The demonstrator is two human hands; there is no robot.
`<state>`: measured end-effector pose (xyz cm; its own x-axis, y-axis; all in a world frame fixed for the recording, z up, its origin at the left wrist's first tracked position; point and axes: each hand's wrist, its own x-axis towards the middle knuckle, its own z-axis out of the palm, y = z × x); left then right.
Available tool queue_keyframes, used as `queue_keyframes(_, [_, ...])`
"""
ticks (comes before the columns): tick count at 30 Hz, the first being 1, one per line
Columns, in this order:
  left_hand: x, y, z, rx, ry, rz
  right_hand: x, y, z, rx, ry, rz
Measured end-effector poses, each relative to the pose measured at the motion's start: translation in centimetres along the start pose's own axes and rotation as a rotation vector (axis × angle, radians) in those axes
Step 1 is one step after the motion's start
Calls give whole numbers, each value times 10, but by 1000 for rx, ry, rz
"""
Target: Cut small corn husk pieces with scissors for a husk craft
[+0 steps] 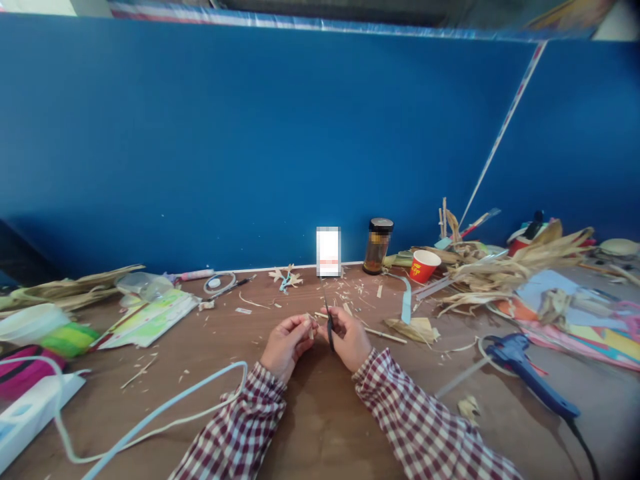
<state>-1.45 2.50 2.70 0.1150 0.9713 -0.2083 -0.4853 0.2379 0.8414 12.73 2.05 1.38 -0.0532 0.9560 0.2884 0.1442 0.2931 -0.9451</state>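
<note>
My left hand [289, 343] is closed in a pinch on a small pale piece of husk [311, 328], just left of the scissors. My right hand [349, 337] is closed around the dark handle of a pair of scissors [330, 327], whose thin blades point away from me, up toward a bright phone-like screen. The two hands are close together above the brown table [320, 413]. A thin pale stalk [385, 335] lies beside my right hand, slanting to the right. Small husk scraps [357, 288] are scattered beyond my hands.
A blue glue gun [530, 373] lies right, near dried husks [480, 273]. At the back stand a dark-lidded jar [378, 247] and red paper cup [425, 267]. A white cable [175, 407] loops near my left sleeve, beside a power strip [35, 413].
</note>
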Motion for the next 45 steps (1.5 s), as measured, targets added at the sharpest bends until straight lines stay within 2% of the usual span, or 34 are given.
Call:
queue_keyframes(6, [6,5,-6,-70,207,184,0,5,0,6,-6,24])
queue_keyframes(11, [11,7,-9,-134,315,226,1,6,0,-15,-17,42])
queue_keyframes(15, [10,4,-7,-134,302,183,-2,6,1,-82,-56,21])
queue_keyframes(22, [6,1,-3,-131,242,124,-6,5,3,-182,-267,-1])
queue_keyframes(26, [5,2,-2,-145,230,108,-7,4,1,-209,-326,15])
queue_keyframes(36, [7,-3,-3,-65,202,89,-8,12,3,91,-448,180])
queue_keyframes(45, [2,1,2,-20,267,57,-7,7,1,105,-454,206])
